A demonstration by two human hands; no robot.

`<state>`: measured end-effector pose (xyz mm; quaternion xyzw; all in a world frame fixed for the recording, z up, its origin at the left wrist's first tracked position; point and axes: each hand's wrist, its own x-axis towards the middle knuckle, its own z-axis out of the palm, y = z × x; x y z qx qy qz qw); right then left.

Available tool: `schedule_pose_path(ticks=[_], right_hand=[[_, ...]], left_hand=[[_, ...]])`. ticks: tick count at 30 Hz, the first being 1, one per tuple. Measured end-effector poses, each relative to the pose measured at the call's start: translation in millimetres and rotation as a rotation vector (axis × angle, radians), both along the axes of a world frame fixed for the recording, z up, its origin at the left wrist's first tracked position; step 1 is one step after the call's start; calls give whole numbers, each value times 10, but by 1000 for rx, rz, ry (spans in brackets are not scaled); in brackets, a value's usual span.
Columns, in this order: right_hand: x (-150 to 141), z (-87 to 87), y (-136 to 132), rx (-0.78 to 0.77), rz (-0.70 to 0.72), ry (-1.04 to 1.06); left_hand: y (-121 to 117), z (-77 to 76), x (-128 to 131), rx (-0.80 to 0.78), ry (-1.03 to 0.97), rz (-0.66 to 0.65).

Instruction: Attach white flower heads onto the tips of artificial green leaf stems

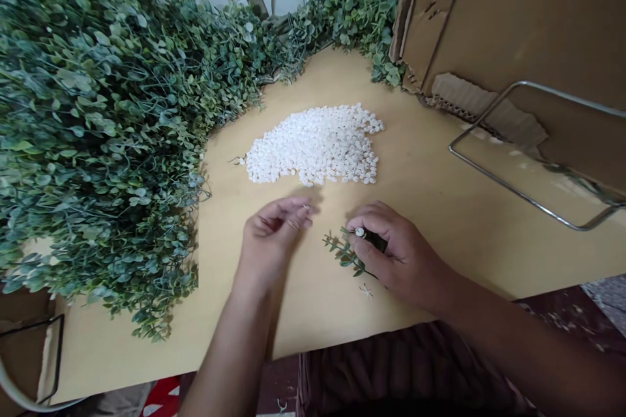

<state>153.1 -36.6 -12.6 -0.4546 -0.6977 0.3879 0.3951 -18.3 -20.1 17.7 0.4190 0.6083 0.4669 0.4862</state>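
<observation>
My left hand (278, 231) is closed in a pinch, with a tiny white piece (306, 207) at the fingertips. To its right, my right hand (386, 244) grips an artificial leaf sprig (348, 254), its small green leaves poking out to the left of the fingers. By the thumb and forefinger sits one small white bead-like piece (360, 232); whether it is fixed to the sprig I cannot tell. Beyond both hands lies a heap of small white pieces (313, 143). A thin, pale star-shaped bit (366, 290) rests on the table below the sprig.
Thick bunches of artificial greenery (107, 111) cover the left side, and more greenery (362, 6) stands at the back. A torn cardboard box (528, 26) is at the right, with a bent metal wire frame (518, 192) before it. The tan tabletop (440, 202) carries the white heap.
</observation>
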Motion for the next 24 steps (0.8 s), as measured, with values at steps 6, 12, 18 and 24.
schedule_pose_path(ticks=[6,12,18,24], right_hand=[[-15,1,-21,50,46,-14],[-13,-3,-36,96,33,-5],[-16,-2,-33,111,9,-21],[-18,0,-41,90,27,-46]], left_hand=[[-295,-97,193,-150,-264,-41],[-283,-144,190,-137,-324,-34],[-277,-136,229,-131,-267,-25],[-266,-128,243,-122,-247,-9]])
